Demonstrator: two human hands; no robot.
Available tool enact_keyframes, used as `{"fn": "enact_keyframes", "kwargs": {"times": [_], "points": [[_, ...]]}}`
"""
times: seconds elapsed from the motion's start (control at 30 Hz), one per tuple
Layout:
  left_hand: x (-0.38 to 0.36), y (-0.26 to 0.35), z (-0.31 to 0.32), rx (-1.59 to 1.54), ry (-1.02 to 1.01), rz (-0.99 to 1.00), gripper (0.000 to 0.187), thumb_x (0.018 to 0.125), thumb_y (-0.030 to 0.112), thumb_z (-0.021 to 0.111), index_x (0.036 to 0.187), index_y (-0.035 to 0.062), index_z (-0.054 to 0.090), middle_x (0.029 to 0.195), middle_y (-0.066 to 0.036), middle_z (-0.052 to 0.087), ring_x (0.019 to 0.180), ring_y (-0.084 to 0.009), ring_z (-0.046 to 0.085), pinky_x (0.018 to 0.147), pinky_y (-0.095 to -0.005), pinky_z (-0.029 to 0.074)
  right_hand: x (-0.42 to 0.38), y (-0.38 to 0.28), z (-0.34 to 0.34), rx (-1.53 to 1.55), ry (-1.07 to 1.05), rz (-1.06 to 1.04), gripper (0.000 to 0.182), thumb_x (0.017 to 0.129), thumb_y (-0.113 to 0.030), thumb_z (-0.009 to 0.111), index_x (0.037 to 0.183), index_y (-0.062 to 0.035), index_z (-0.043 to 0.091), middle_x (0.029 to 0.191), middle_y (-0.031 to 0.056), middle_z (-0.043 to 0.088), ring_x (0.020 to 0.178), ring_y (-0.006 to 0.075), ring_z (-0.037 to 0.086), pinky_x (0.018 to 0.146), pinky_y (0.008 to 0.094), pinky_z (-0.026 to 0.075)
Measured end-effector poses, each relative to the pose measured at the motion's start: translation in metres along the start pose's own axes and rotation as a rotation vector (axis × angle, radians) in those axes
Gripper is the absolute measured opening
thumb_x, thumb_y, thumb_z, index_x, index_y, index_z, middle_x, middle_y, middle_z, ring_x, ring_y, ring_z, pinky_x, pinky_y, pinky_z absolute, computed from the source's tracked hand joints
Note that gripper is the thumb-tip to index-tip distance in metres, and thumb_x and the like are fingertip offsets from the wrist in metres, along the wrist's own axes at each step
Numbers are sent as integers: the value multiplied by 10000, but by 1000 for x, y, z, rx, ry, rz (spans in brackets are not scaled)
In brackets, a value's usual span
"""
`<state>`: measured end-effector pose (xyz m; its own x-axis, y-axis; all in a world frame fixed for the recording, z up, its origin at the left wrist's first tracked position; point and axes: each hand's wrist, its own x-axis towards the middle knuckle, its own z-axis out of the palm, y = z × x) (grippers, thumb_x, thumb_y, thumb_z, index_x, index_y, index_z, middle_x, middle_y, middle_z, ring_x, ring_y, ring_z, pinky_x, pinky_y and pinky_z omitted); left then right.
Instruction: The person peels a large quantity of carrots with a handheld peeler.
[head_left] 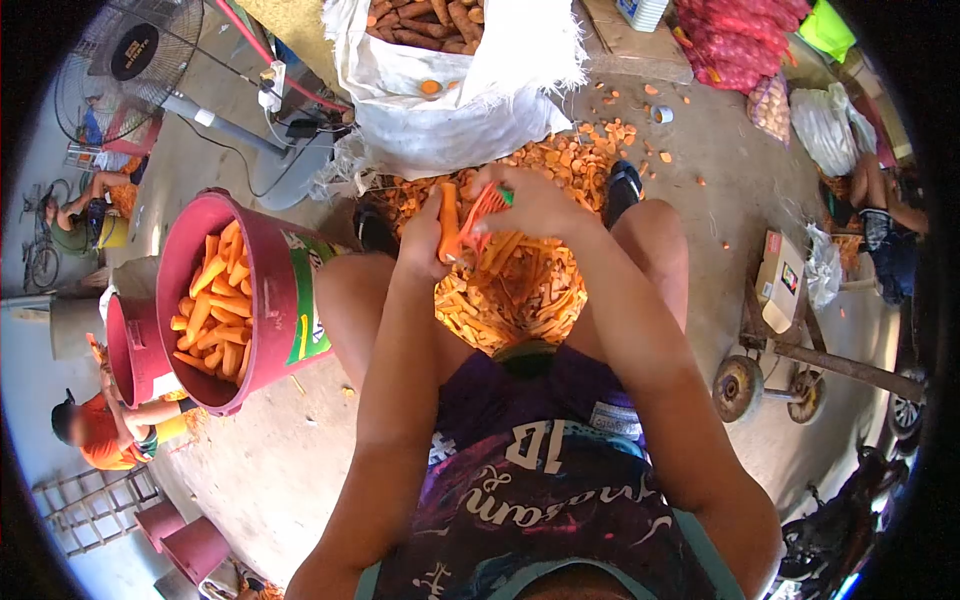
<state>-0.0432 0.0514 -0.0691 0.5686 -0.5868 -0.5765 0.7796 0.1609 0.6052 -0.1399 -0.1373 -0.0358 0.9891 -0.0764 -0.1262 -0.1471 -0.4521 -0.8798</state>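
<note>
A bucket (265, 300) of peeled carrots (215, 300) stood at the person's left knee. A heap of peelings (515, 300) lay between the knees, a sack (450, 90) of carrots beyond it, a cart (790, 345) to the right.

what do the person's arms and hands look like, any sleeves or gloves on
Both arms are bare from shoulder to wrist: no sleeves, and no watch or band shows. The left hand and right hand wear no gloves. The person wears a sleeveless dark purple top with pale lettering and swirling print, teal at its edges.
</note>
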Motion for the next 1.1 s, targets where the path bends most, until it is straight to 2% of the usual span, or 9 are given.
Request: {"fn": "enact_keyframes", "kwargs": {"times": [0.27, 0.37, 0.47, 0.53, 0.6, 0.73, 0.87, 1.07, 1.1], "points": [[-10, 8, -9, 291, -124, -134, 450, 1123, 475, 474, 1213, 70, 647, 928, -55, 660, 747, -180, 660, 608, -360, 565, 15, 29, -46, 43, 373, 272, 508, 822, -285, 895, 1238, -112, 662, 1185, 127, 717, 1122, 247, 685, 991, 404, 517], [-20, 10, -1, 213, -178, -140, 448, 1117, 465, 504, 1255, 56, 622, 915, -39, 646, 730, -170, 620, 609, -303, 507, 13, 32, -48, -180, 390, 232, 553, 845, -356, 843, 1277, -96, 617, 1106, 196, 740, 1050, 356, 714, 916, 461, 550], [-11, 3, -4, 428, 155, -53, 462, 1116, 473, 498, 1255, 48, 618, 905, -32, 638, 737, -169, 613, 608, -302, 489, 5, 39, -33, -338, 322, 162, 530, 870, -334, 812, 1289, -95, 593, 1094, 211, 731, 1059, 402, 698, 911, 493, 546], [-8, 12, -9, 402, 93, 36, 469, 1117, 470, 489, 1255, 40, 614, 942, -47, 654, 781, -167, 631, 649, -305, 512, 2, 36, -29, -362, 298, 151, 436, 905, -273, 766, 1270, -91, 611, 1088, 219, 725, 1052, 427, 690, 906, 518, 541], [-8, 27, -5, 21, -294, 313, 541, 1102, 557, 432, 1219, 65, 625, 970, -88, 672, 864, -238, 659, 778, -383, 539, 1, 30, -29, -352, 272, 170, 409, 919, -264, 762, 1261, -89, 621, 1093, 207, 719, 1062, 410, 686, 914, 498, 536], [-26, 44, 2, 158, -226, 19, 580, 1116, 597, 350, 1227, 99, 626, 983, -59, 693, 843, -226, 674, 779, -425, 545, 0, 11, -19, -330, 207, 115, 343, 948, -243, 732, 1238, -86, 636, 1098, 199, 713, 1065, 399, 681, 916, 480, 533], [-27, 26, 14, 291, -125, 136, 567, 1088, 592, 477, 1206, 62, 640, 906, -52, 649, 689, -157, 590, 627, -300, 494, 3, 6, -8, -287, 204, 79, 314, 954, -237, 717, 1211, -71, 647, 1096, 200, 712, 1053, 403, 679, 909, 483, 535], [-14, 2, 11, 704, -23, 389, 431, 1065, 478, 613, 1108, 54, 673, 771, 23, 575, 669, -63, 536, 555, -245, 419, 6, 0, 7, -370, 226, 4, 281, 953, -221, 697, 1173, -50, 661, 1060, 209, 716, 1035, 419, 680, 905, 502, 539], [-13, 5, 8, 768, -66, 364, 460, 1098, 415, 577, 1253, -12, 648, 919, 26, 655, 704, -43, 539, 595, -238, 443, 8, 1, 11, -393, 232, -5, 275, 947, -208, 687, 1173, -52, 664, 1065, 217, 717, 1045, 424, 679, 910, 503, 540]]}}
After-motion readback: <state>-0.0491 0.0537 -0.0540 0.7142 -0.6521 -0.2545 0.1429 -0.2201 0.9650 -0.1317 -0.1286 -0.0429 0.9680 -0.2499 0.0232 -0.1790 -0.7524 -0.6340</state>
